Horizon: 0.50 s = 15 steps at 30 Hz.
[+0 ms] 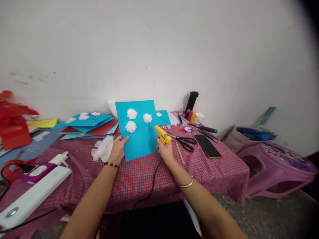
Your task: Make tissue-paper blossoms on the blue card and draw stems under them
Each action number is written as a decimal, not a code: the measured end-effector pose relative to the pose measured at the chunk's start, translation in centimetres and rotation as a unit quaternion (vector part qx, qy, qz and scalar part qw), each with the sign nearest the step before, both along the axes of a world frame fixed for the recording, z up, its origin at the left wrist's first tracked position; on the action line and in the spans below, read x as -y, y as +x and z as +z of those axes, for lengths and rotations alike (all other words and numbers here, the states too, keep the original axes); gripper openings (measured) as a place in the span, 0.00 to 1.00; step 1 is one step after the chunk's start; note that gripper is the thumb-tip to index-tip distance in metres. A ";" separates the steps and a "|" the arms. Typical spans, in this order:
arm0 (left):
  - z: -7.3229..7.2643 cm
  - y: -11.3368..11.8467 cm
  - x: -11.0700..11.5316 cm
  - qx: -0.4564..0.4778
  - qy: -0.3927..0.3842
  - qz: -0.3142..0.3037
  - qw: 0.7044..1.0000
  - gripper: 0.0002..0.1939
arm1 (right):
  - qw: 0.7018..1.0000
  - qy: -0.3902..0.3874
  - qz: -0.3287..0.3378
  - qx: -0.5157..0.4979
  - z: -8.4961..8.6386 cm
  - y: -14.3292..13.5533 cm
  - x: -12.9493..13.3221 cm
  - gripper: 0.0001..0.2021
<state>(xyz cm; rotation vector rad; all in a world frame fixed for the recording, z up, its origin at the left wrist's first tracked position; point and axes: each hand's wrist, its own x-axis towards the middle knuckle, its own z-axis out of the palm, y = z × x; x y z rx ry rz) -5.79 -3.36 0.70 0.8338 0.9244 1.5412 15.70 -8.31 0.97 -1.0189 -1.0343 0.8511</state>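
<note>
My left hand (118, 150) pinches the lower left edge of a blue sheet (139, 144), tilted up above the cloth. Three white fluffy paper pieces (132, 114) sit on its upper half. A yellow glue gun (162, 134) is gripped in my right hand (165, 150), its nozzle near the sheet's right side. The gun's black cord (152, 186) hangs down over the table edge. Beside my left hand lies crumpled white tissue (102, 148). Behind the sheet, at its right, shows another blue piece (164, 117) with a small white tuft.
Black scissors (184, 142), a wooden stick (179, 152) and a phone (207, 146) lie right on the checked cloth (134, 179). Paint bottles (193, 116) stand behind them. Stacked coloured papers (91, 124), a power strip (35, 196) and a purple adapter (37, 172) are left. A pink stool (276, 169) stands right.
</note>
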 end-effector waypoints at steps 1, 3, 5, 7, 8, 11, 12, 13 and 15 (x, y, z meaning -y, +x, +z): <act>0.0 0.0 0.0 0.000 0.000 0.001 1.000 0.25 | 1.000 0.000 0.003 0.001 -0.1 0.0 -0.1 0.15; 0.0 0.0 0.0 -0.001 0.000 0.001 1.000 0.25 | 1.000 -0.001 0.011 0.006 -0.4 0.0 -0.4 0.16; 0.0 0.0 0.0 -0.002 0.001 -0.001 1.000 0.26 | 1.000 -0.004 0.019 0.013 -0.8 -0.1 -0.7 0.16; 0.1 0.0 0.0 -0.004 0.002 -0.004 1.000 0.26 | 0.999 -0.007 0.025 0.022 -1.1 -0.2 -0.8 0.16; 0.1 0.1 0.1 -0.005 0.002 -0.004 1.000 0.26 | 0.999 -0.008 0.027 0.026 -1.1 -0.2 -0.8 0.16; 0.1 0.1 0.1 -0.007 0.002 -0.003 1.000 0.26 | 0.999 -0.007 0.034 0.040 -1.1 -0.2 -0.6 0.16; 0.1 0.1 0.1 -0.007 0.001 -0.002 1.000 0.25 | 0.998 -0.007 0.035 0.045 -1.0 -0.2 -0.5 0.15; 0.1 0.1 0.1 -0.008 0.001 -0.002 1.000 0.24 | 0.998 -0.006 0.036 0.051 -1.0 -0.2 -0.4 0.15; 0.1 0.0 0.1 -0.007 0.000 -0.001 1.000 0.23 | 0.997 -0.005 0.037 0.061 -1.0 -0.2 -0.3 0.14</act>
